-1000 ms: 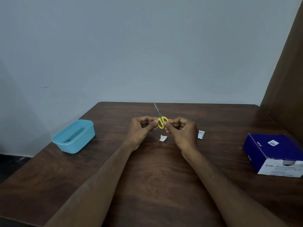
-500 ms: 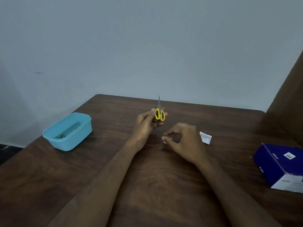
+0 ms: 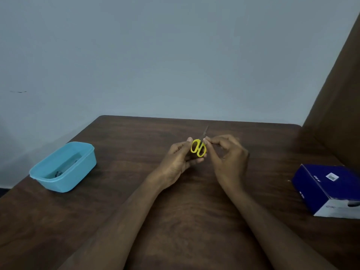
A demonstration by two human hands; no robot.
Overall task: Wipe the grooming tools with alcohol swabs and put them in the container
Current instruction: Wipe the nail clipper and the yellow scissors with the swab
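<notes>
Since the frame half a second earlier, the right hand (image 3: 228, 158) has risen from the table surface to the scissors, and the small white wrapper that lay beside it is no longer visible; whether it is hidden behind the hand cannot be told. The left hand has kept hold of the scissors.

Left of frame: a light blue container (image 3: 63, 167), open at the top, stands near the left edge of the dark wooden table (image 3: 120, 211). Small dark items lie on its floor; they are too small to identify.

Centre of frame: the left hand (image 3: 178, 162) grasps the small scissors (image 3: 198, 148) by the yellow handle loops, thumb at the upper left loop and fingers curled beneath. The scissors are held above the table, well apart from the container, with the blades closed and pointing toward the upper right, away from the camera.

Right of centre: the right hand is curled, its fingertips (image 3: 206, 140) pinched together at the base of the blades, just above the right loop. A pale speck shows at the fingertips; whether it is a swab cannot be told.

Right of frame: a dark blue box (image 3: 319, 184) with a white end panel lies near the right edge of the table, well apart from both hands.
</notes>
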